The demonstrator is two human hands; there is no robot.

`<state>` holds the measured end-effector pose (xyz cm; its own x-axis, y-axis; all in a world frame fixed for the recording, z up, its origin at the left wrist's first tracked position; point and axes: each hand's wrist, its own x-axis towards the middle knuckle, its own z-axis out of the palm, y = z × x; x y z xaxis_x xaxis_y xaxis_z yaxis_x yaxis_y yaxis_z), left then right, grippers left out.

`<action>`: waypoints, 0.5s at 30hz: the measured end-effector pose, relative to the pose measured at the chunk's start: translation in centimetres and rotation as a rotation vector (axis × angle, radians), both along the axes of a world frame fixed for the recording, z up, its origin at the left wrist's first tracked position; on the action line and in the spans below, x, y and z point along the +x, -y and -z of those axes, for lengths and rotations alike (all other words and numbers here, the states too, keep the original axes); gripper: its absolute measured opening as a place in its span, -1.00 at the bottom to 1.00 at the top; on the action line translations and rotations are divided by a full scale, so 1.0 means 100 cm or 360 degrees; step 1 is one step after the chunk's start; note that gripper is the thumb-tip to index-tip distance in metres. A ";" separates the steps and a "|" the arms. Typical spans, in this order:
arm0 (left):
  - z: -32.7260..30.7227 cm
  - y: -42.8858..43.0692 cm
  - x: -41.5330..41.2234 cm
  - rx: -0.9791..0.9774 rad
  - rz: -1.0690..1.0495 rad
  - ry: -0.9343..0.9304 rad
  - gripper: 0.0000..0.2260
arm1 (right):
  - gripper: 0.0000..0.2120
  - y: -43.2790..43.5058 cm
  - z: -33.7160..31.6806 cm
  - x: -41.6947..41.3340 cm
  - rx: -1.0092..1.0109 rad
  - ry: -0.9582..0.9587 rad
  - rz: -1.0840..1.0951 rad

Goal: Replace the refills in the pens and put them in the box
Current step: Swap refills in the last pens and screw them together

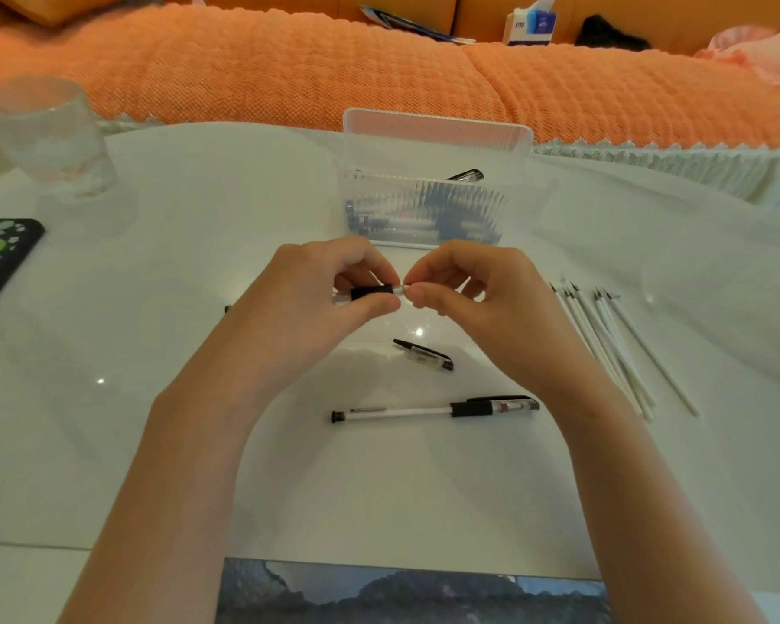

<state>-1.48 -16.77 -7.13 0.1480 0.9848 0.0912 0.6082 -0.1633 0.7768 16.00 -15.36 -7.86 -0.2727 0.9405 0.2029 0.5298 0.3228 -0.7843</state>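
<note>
Left hand [316,286], right hand [478,295], fingers pinching pen [372,291]; cap [424,354], spare pen [433,409] below — refills [613,340] right, box [428,191] beyond

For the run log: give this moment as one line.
left hand: grips pen's black grip | right hand: pinches its clear tip | table: capped pen, loose cap, white refills | box: pens inside

Glossy white table [190,443], with small bright glints of light on its surface. Directly behind it is an orange sofa [289,69] under a knitted orange cover with pale fringed edging. A tissue box [530,25] stands on the ledge beyond. A clear glass [46,137] stands at the table's far left. Lighting is warm and subdued.
</note>
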 end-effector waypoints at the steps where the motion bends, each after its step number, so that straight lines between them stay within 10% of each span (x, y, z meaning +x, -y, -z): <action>1: 0.000 0.000 0.000 0.0003 0.0000 0.0003 -0.91 | -0.97 0.000 0.000 0.000 -0.0006 0.0006 -0.0017; 15: -0.001 0.000 0.001 -0.0005 0.0027 0.0080 -0.93 | -0.97 0.000 0.001 -0.001 -0.0024 -0.0045 -0.0051</action>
